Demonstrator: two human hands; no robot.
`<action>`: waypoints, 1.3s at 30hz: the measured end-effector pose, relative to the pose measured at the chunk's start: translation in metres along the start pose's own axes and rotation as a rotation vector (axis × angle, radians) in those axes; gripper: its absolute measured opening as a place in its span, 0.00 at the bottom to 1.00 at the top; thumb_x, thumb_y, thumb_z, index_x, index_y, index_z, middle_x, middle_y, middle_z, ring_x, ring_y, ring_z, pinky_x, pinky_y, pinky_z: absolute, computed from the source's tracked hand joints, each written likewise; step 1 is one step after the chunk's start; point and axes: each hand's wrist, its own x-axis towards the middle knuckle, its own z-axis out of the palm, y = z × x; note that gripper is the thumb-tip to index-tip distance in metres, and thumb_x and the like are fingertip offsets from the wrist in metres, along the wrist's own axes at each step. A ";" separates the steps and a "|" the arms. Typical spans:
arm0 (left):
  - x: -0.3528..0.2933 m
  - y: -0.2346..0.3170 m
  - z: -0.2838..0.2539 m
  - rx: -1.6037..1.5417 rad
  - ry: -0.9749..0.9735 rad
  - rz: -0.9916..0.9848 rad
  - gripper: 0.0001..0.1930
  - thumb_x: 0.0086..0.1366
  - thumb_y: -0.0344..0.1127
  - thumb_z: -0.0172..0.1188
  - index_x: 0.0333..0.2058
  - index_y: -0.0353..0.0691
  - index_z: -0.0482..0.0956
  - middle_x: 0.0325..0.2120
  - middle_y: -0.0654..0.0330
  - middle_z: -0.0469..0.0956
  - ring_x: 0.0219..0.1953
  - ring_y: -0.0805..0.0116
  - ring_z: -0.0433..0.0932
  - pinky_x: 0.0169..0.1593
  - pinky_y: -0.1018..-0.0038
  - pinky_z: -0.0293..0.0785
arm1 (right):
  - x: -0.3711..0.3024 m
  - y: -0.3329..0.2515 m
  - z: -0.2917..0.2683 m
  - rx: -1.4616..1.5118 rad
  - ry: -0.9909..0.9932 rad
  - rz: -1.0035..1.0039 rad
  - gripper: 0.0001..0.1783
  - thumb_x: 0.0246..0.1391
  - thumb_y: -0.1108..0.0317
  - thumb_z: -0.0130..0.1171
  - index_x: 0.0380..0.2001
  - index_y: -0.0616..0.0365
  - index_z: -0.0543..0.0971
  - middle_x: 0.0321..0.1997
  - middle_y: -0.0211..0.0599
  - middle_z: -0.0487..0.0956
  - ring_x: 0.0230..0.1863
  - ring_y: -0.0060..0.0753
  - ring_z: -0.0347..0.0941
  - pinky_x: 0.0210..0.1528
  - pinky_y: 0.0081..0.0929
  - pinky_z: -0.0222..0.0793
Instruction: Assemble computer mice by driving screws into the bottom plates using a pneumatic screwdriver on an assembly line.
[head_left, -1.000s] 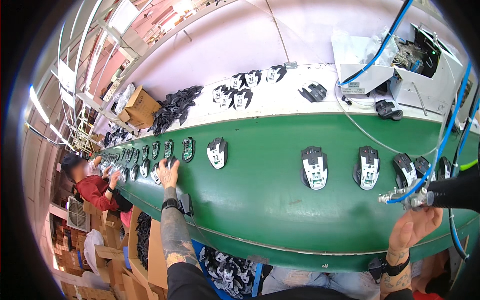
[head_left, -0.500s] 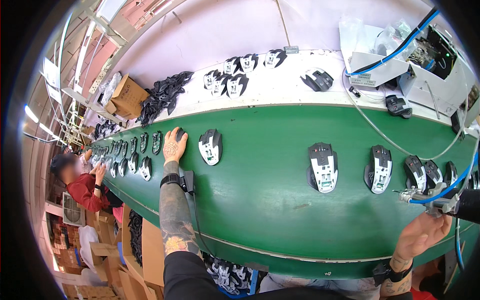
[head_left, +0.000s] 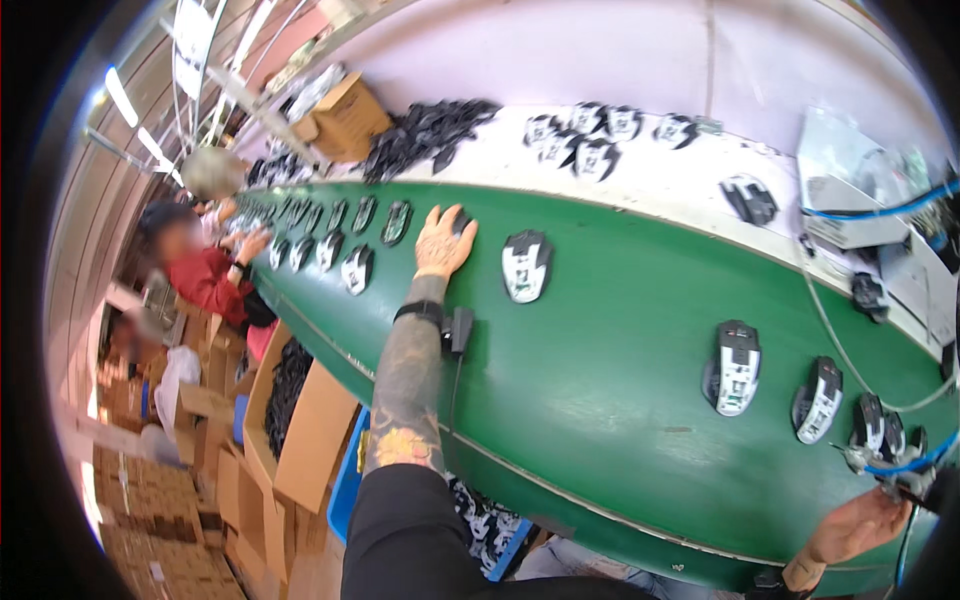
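Observation:
My left hand (head_left: 443, 245) reaches far over the green work surface (head_left: 600, 330), fingers draped round a dark computer mouse (head_left: 461, 222) that is mostly hidden beneath them. To its right lies an opened mouse with a white inner shell (head_left: 526, 268). At the lower right my right hand (head_left: 860, 525) has bent fingers beside a dark tool with metal fittings (head_left: 920, 480) and a blue hose. Its fingertips are partly hidden, so its grip is unclear. Nearby lie opened mice (head_left: 735, 370), one of them a tilted mouse (head_left: 818, 400).
Rows of dark mouse shells (head_left: 397, 222) and white-bodied mice run away to the left. A person in red (head_left: 205, 285) works there. On the white ledge lie a black pile of parts (head_left: 425, 137), a cardboard box (head_left: 345, 115) and more mice. Cartons (head_left: 150, 500) stand on the floor.
The view has swung left, so everything sits further right. My left hand remains on the dark mouse. My right hand is lower in the picture, beside the same tool.

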 end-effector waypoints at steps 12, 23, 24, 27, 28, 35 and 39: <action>-0.011 0.052 -0.014 0.096 0.336 0.118 0.32 0.62 0.58 0.52 0.60 0.46 0.67 0.61 0.45 0.61 0.65 0.39 0.54 0.66 0.47 0.48 | 0.046 -0.022 0.021 -0.154 -0.090 0.021 0.35 0.63 0.61 0.42 0.66 0.72 0.47 0.68 0.55 0.57 0.68 0.49 0.54 0.70 0.43 0.44; -0.097 0.190 -0.050 -0.042 -0.429 0.158 0.30 0.58 0.54 0.56 0.55 0.43 0.71 0.52 0.47 0.69 0.53 0.44 0.68 0.57 0.59 0.67 | 0.093 -0.101 0.054 -0.119 -0.401 0.207 0.24 0.65 0.69 0.43 0.60 0.73 0.60 0.39 0.36 0.65 0.39 0.25 0.62 0.48 0.22 0.58; -0.108 0.196 -0.057 -0.057 -0.441 0.208 0.30 0.58 0.54 0.56 0.55 0.43 0.72 0.51 0.47 0.71 0.53 0.45 0.69 0.56 0.60 0.68 | 0.091 -0.111 0.069 -0.060 -0.408 0.268 0.24 0.65 0.70 0.43 0.61 0.72 0.59 0.38 0.34 0.64 0.39 0.24 0.62 0.48 0.22 0.58; -0.137 0.216 -0.057 -0.538 -0.375 0.323 0.29 0.58 0.53 0.59 0.52 0.39 0.75 0.46 0.48 0.76 0.48 0.53 0.75 0.52 0.66 0.71 | 0.095 -0.106 0.066 0.056 -0.462 0.357 0.28 0.64 0.69 0.46 0.63 0.69 0.56 0.41 0.35 0.67 0.43 0.26 0.64 0.52 0.26 0.59; -0.148 0.241 -0.075 -0.754 -0.432 0.279 0.28 0.58 0.53 0.60 0.51 0.38 0.76 0.44 0.50 0.78 0.46 0.57 0.77 0.51 0.69 0.73 | 0.099 -0.103 0.059 0.159 -0.511 0.441 0.30 0.62 0.67 0.48 0.64 0.68 0.54 0.44 0.37 0.69 0.46 0.30 0.66 0.56 0.30 0.59; -0.217 0.318 -0.083 -2.296 -1.152 -0.671 0.19 0.68 0.51 0.49 0.48 0.43 0.71 0.38 0.58 0.77 0.28 0.67 0.79 0.32 0.68 0.80 | 0.106 -0.100 0.107 0.483 -0.347 0.453 0.28 0.69 0.62 0.42 0.66 0.60 0.52 0.35 0.32 0.62 0.36 0.24 0.58 0.44 0.21 0.58; -0.227 0.313 -0.079 -2.275 -1.061 -0.615 0.20 0.67 0.45 0.53 0.53 0.41 0.68 0.42 0.57 0.74 0.38 0.65 0.79 0.37 0.66 0.82 | 0.109 -0.106 0.136 0.383 -0.373 0.338 0.31 0.67 0.56 0.46 0.66 0.59 0.54 0.31 0.31 0.64 0.30 0.23 0.60 0.40 0.25 0.61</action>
